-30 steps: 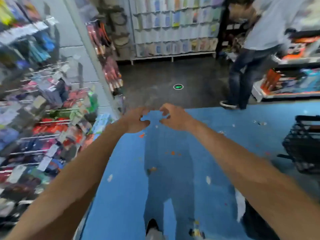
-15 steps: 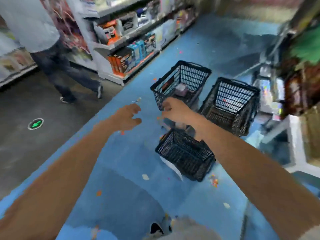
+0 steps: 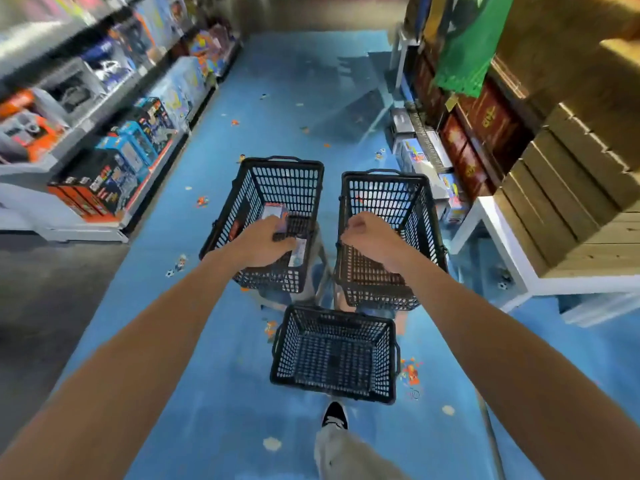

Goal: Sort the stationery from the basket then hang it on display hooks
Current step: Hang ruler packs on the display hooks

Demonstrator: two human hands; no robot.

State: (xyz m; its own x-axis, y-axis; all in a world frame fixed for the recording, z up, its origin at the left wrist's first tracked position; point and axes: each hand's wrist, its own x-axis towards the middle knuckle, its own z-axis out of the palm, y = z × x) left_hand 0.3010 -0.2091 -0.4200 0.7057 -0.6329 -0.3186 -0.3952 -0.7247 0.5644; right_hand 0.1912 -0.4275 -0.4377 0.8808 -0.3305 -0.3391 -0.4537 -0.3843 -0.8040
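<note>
Newly turned round, the person dips the left hand [image 3: 263, 242] into the left basket [image 3: 221, 220], fingers curling over the packs [image 3: 276, 212] inside, grip unclear; the right hand [image 3: 367, 237], right of that basket, curls empty, so the next pick seems to be starting.

We cannot read any text with certainty. The toy boxes [image 3: 104, 181] at the front edge of the left shelf carry print, but it is blurred. The dark red boxes [image 3: 485, 123] on the right shelf show gold marks that we cannot make out. The print on the packet [image 3: 275, 213] in the basket [image 3: 249, 188] is too small to read.
</note>
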